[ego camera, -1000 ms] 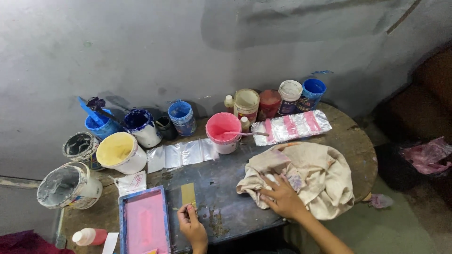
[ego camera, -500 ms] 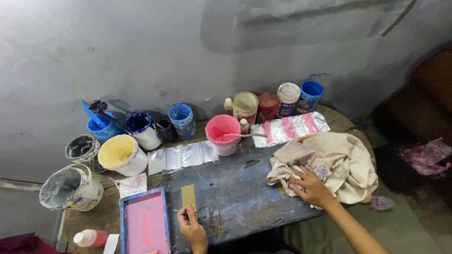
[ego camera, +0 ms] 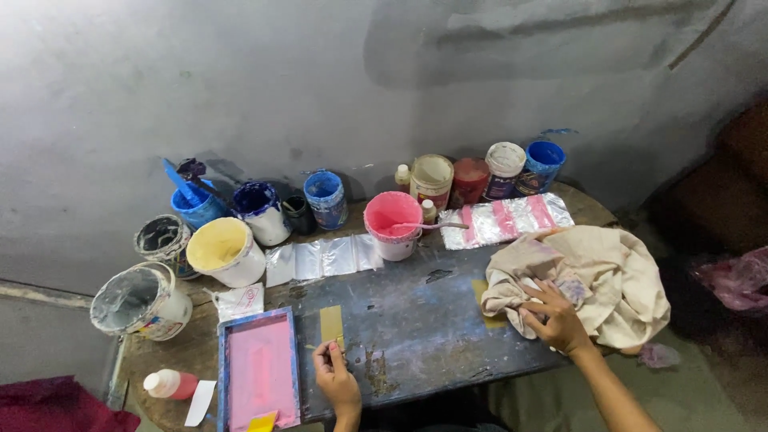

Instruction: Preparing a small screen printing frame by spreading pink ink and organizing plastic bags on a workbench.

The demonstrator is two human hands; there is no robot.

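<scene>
My right hand (ego camera: 557, 321) rests on a crumpled beige cloth (ego camera: 608, 276) at the right end of a stained dark worktable (ego camera: 416, 328), fingers gripping a fold of it. At the near edge my left hand (ego camera: 335, 381) has its fingertips pressed beside a small yellow-olive strip (ego camera: 331, 324) lying flat on the table. Just left of that hand lies a blue-framed screen with pink ink (ego camera: 259, 372), with a yellow scraper (ego camera: 262, 421) at its near end.
Several open paint tubs line the back: a pink one with a stick (ego camera: 393, 222), a yellow one (ego camera: 226, 250), blue ones (ego camera: 326, 196), grey buckets (ego camera: 138, 300). Shiny foil sheets (ego camera: 322, 258) and pink-striped foil (ego camera: 504, 220) lie behind. A small bottle (ego camera: 170, 385) stands near left.
My right hand has dragged the cloth to the right across the table, uncovering more of the dark surface. My left hand has stayed by the yellow strip.
</scene>
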